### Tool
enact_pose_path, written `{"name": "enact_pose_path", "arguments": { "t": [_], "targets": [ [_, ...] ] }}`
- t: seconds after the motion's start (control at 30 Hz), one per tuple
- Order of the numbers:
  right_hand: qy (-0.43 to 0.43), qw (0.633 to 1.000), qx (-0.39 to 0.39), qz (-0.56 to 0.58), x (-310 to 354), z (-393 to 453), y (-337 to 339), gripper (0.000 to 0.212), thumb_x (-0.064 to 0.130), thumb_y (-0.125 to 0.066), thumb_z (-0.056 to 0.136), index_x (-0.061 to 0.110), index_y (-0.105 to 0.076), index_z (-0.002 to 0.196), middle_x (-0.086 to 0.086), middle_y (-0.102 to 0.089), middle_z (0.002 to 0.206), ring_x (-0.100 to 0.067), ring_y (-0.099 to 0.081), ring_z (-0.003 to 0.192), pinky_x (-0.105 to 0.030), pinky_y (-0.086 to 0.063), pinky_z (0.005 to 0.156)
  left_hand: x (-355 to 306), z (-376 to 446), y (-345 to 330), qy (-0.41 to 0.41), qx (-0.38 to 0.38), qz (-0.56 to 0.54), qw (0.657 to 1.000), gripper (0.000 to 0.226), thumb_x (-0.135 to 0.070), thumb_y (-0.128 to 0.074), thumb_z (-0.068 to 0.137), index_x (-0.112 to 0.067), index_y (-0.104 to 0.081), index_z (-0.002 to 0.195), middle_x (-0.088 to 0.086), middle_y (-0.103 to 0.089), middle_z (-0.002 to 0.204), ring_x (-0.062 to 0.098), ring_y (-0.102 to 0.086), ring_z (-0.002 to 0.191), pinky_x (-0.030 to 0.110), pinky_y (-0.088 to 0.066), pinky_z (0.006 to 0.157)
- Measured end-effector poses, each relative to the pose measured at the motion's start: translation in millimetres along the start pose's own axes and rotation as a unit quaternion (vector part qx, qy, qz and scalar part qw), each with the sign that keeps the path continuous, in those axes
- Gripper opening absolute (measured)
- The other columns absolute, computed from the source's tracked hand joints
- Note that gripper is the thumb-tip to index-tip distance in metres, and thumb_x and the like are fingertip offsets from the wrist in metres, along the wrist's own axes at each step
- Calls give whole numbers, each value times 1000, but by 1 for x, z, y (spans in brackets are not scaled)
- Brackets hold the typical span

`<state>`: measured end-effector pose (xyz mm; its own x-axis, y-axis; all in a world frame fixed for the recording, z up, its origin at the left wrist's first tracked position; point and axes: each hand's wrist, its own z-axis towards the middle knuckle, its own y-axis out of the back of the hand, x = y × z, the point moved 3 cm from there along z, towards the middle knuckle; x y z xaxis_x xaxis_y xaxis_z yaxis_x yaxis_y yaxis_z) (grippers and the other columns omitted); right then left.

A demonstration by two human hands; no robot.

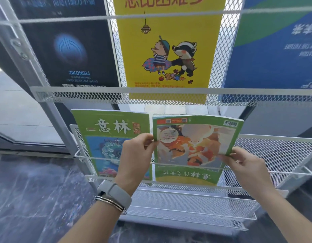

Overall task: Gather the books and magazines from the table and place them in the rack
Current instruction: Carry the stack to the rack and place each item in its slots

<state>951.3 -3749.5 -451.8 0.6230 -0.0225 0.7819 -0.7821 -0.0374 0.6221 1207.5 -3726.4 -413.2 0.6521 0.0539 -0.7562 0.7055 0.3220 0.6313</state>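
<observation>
While both our hands pinch the upside-down magazine in the rack, left hand on its left edge, right hand on its right, letting go early could tip it forward. We count five: two at our hands, three above.

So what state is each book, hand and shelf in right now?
Right green magazine: upside down, held in the rack.
Left green magazine: upright, shelved.
Yellow book: shelved above.
Left hand: pinching the right magazine's edge.
Right hand: gripping its other edge.
Bottom shelf: looks empty.
</observation>
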Motion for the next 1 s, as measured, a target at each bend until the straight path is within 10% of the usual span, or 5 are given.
{"name": "enact_pose_path", "arguments": {
  "t": [0.27, 0.6, 1.0],
  "targets": [
    [-10, 997, -71, -11, 37, -14, 42, 12, 25, -67, 78, 18, -63, 87, 5, -65, 70, -13, -63, 67, -23, -47, 61, -42, -15, 32, 32, 49, 6, 998, 17, -20, -64, 82, -12, -70, 96, -4, -72, 82, -1, -63, 72, 3, -46, 70],
    [62, 996, -46, 35, 142, -14, 163, 22, 21, -70, 77, 35, -65, 60, 28, -67, 67, 7, -59, 74, -1, -38, 63, -212, 3, 72, -4, 138, -275, 952, 13, -19, -67, 79, -25, -69, 91, -16, -74, 89, -3, -67, 84, 12, -49, 73],
    [225, 954, -152, -124, 291, 65, 266, 39, 38, -62, 81, 32, -54, 118, 19, -50, 117, 14, -35, 106, 6, -22, 84, -315, 117, 91, -37, 44, -294, 954, 45, -7, -44, 92, -47, -42, 111, -21, -46, 119, -1, -45, 114, 21, -32, 99]
  ]
}}
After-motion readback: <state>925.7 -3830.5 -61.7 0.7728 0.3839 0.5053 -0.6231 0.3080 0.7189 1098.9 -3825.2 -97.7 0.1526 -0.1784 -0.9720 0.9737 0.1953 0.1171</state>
